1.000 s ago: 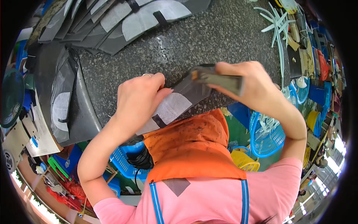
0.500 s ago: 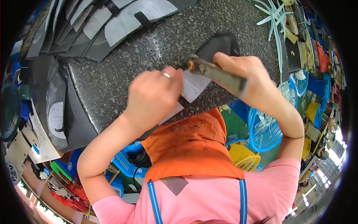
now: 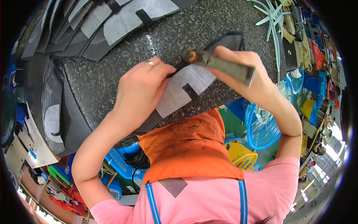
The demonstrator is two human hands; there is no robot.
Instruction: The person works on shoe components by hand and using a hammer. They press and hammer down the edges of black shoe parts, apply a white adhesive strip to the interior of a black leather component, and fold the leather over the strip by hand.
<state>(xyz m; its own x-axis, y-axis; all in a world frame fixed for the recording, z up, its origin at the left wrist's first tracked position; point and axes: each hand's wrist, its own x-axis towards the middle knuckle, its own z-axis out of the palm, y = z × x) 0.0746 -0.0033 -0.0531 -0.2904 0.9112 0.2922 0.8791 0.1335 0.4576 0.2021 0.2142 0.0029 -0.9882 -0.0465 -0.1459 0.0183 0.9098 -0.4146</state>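
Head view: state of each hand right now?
Left hand: curled at the edge of the dark sheet; whether it pinches it cannot be told.
Right hand: closed, holding a hammer-like tool.

Dark speckled stone-look desk (image 3: 164, 41) carries an overlapping pile of flat dark-grey pieces with pale patches (image 3: 130, 24), upper left; thin pale-green strips (image 3: 275, 22), crossed, upper right; one dark-grey piece with pale patch and black tab (image 3: 174, 95), near edge.

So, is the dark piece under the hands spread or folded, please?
The dark piece is mostly spread: its white patch faces up. Right by the left hand, I cannot tell.
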